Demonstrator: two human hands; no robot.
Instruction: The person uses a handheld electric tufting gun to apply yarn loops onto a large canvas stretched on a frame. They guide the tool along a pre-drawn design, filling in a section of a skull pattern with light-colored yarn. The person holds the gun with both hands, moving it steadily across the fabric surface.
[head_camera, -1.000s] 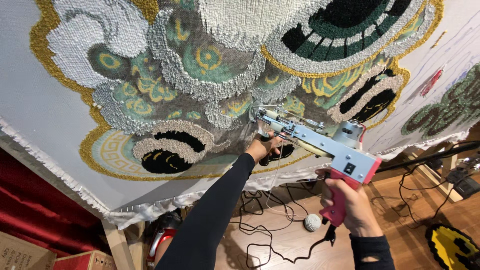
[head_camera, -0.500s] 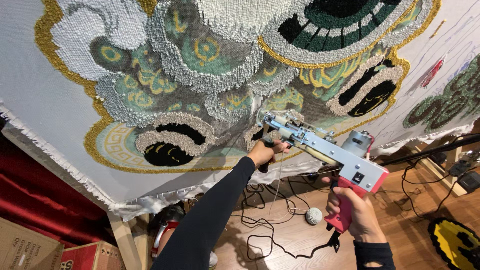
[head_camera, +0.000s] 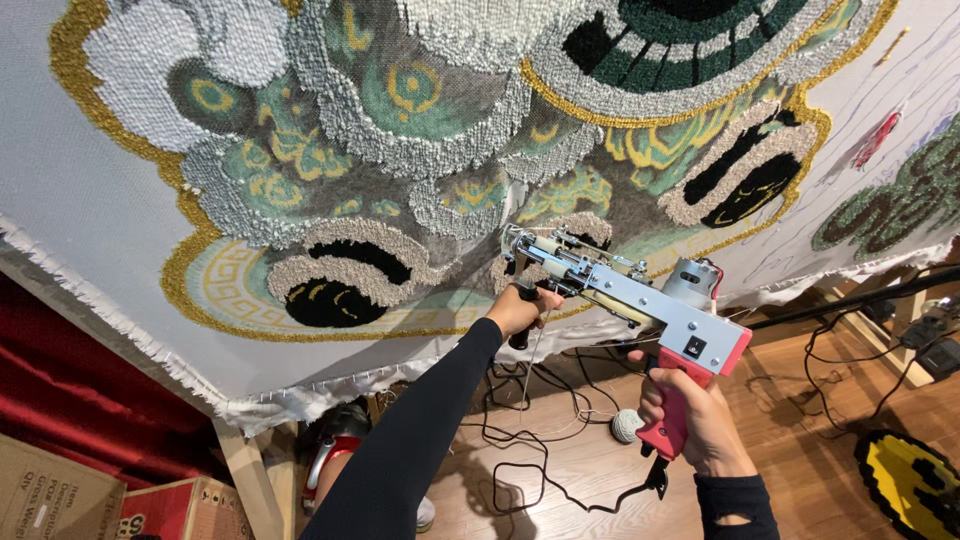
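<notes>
Holding a tufting gun (head_camera: 640, 300) in both hands, I have its front tip against the stretched cloth (head_camera: 90, 200), low centre in the scene, at the grey patch between two black oval motifs. My left hand (head_camera: 518, 312) is wrapped tight round the black front handle. My right hand (head_camera: 695, 420) is clenched on the pink rear grip, lower right, near me. The gun body is grey metal, tilted up to the left, motor at its back end. Tufted design (head_camera: 400, 110) fills the cloth: green, gold, white, black. Below, a black cable (head_camera: 520, 470) trails over the wooden floor (head_camera: 800, 470), a yarn ball (head_camera: 627, 425) just beside my right hand. Cardboard boxes (head_camera: 60, 500) lower left.
</notes>
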